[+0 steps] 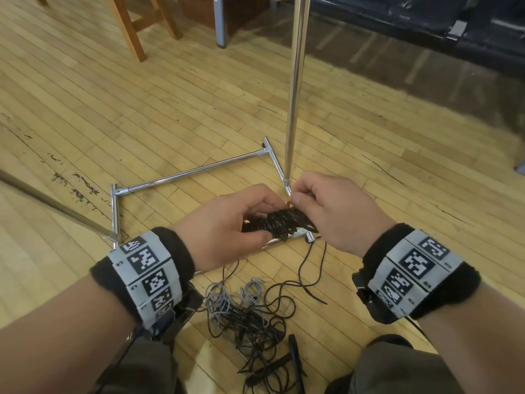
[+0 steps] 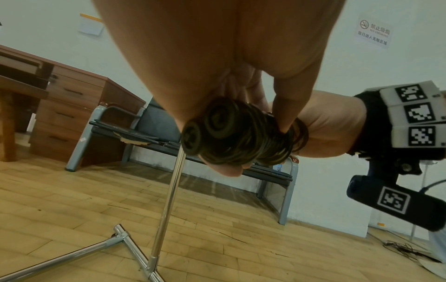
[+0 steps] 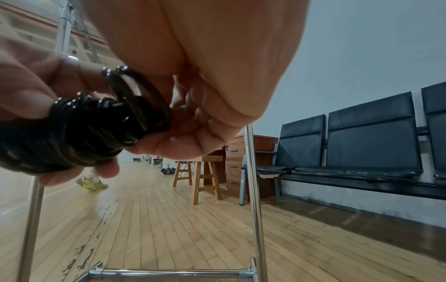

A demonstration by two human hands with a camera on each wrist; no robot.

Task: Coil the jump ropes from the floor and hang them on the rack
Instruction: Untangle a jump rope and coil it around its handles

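A dark brown jump rope is wound tightly round its two handles into a thick bundle. My left hand grips the bundle from the left, fingers curled round it. From the right, my right hand pinches the last turns of cord at the bundle's end. A loose tail of the cord hangs down to the floor. More ropes, grey and black, lie tangled on the floor between my knees. The chrome rack stands just beyond my hands, its base frame on the floor.
Wooden floorboards all around. A wooden stool and a brown desk stand at the far left. A row of black bench seats lines the wall. Another person's foot in a yellow shoe shows far off.
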